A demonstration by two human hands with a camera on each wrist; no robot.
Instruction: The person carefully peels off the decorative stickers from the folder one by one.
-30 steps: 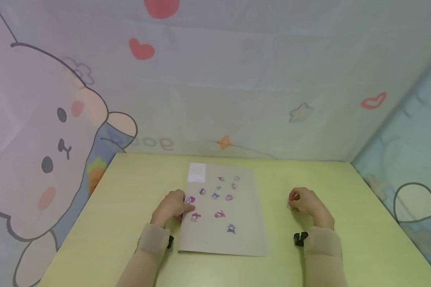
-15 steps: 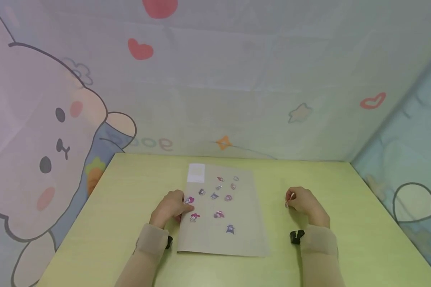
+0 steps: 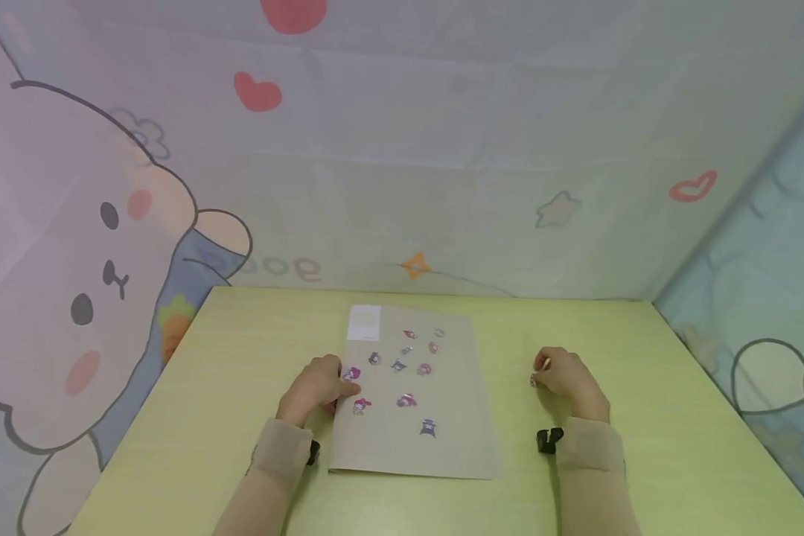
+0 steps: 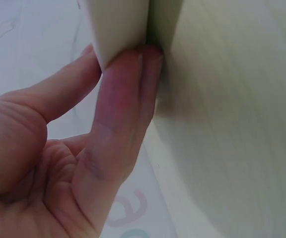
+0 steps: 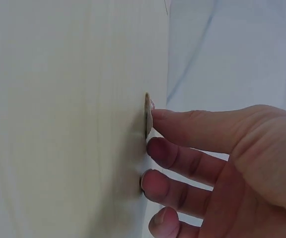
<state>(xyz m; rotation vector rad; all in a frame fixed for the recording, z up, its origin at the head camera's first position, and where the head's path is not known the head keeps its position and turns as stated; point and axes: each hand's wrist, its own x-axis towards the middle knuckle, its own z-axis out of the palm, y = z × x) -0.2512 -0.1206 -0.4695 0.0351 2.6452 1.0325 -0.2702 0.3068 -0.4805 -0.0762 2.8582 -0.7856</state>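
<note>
A beige sheet dotted with small pink and purple stickers.

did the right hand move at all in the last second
Yes, slightly: the right hand drifted left toward the sticker sheet, its small piece still held against the table.

Pale green table; pastel cartoon bear backdrop.
</note>
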